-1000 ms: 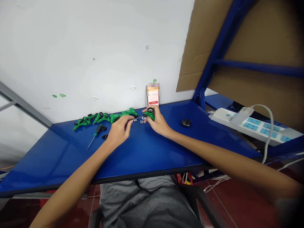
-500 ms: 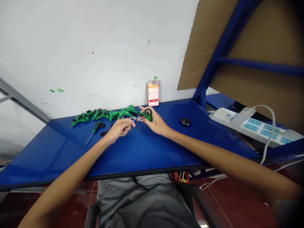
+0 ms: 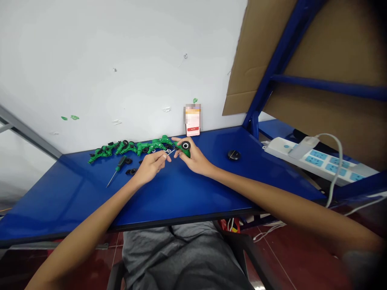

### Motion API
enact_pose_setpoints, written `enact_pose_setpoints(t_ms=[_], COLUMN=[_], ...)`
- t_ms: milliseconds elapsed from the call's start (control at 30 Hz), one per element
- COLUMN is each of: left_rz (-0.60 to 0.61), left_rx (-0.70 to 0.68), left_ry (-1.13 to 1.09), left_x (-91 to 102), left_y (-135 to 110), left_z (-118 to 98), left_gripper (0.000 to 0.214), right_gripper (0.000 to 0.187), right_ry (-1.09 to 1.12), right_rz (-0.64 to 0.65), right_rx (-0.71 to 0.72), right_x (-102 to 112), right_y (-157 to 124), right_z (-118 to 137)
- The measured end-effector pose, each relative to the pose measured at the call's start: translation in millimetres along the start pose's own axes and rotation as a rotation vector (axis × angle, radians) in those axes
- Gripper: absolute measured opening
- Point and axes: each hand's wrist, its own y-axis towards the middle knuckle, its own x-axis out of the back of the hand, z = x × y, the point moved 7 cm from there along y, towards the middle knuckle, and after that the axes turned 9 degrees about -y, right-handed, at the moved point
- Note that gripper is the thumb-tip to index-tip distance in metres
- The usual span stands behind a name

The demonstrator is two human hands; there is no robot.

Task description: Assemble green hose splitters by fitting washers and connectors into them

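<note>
Black-ringed green plastic fitting: over the glossy blue desk; we judge it light, stiff, best held around its body.
Right grip: wrapped around the fitting.
Left grip: pinching a thin silvery rod.

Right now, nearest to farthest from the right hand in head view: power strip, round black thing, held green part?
1. Green part, in the right hand.
2. Round black thing, rightward on the table.
3. Power strip, farther right.
</note>
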Motion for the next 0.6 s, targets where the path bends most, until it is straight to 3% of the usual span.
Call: enact_pose_setpoints(t_ms=[100,167,233,300,367,433,500,600], left_rz=[0.14,0.15,0.084,0.008,-0.035,-0.072,-0.093,0.021], left_rx=[0.186,0.171,0.026,-0.111,-0.138,-0.112,-0.091,0.067], left_ry=[-0.414,-0.383,-0.102,0.315,0.66,0.749,0.539,-0.082], left_x=[-9.0,-8.6,-3.6,-2.8,-6.4,-7.1,-4.1,-3.4], left_y=[2,1,0,-5,-9,-10,-8,-2], left_z=[10,10,2,-8,-13,-15,-16,-6], left_gripper=[0.039,0.041,0.039,0.03,0.024,0.026,0.026,0.033], right_gripper=[0.022,0.02,0.019,0.019,0.02,0.021,0.021,0.022], right_ry=[-0.056,-0.062,-0.053,-0.036,-0.014,0.01,0.009,-0.03], right_rz=[0.031,0.026,0.022,0.035,0.052,0.045,0.029,0.024], right_rx=[0.075,0.088,0.074,0.049,0.029,0.023,0.041,0.105], right_x=[-1,0,0,-2,-4,-4,-4,-3], right_y=[-2,-4,-6,-8,-9,-8,-7,-6], right_z=[9,12,12,9,6,4,5,11])
